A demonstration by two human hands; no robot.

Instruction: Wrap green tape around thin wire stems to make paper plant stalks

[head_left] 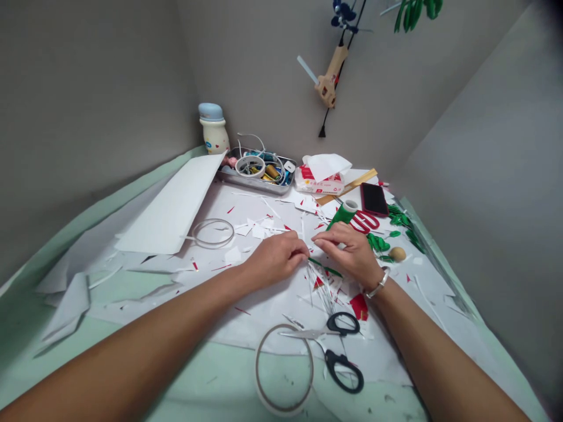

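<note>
My left hand (277, 258) is closed in a pinch on the end of a thin green-wrapped stem (320, 265) over white paper. Close beside it, my right hand (349, 249) has its fingers curled on a roll of green tape (343, 213) whose strip runs to the stem. A bundle of thin wires (323, 293) lies just below both hands. Black-handled scissors (338, 351) lie near the table's front, pointing left.
A clear tape ring (285, 368) lies beside the scissors, another ring (213, 232) at the left. At the back stand a metal tray (259, 170) of odds and ends, a bottle (213, 129), tissues (320, 179), a phone (373, 199), red scissors (366, 221), green leaves (398, 221). Paper scraps lie around.
</note>
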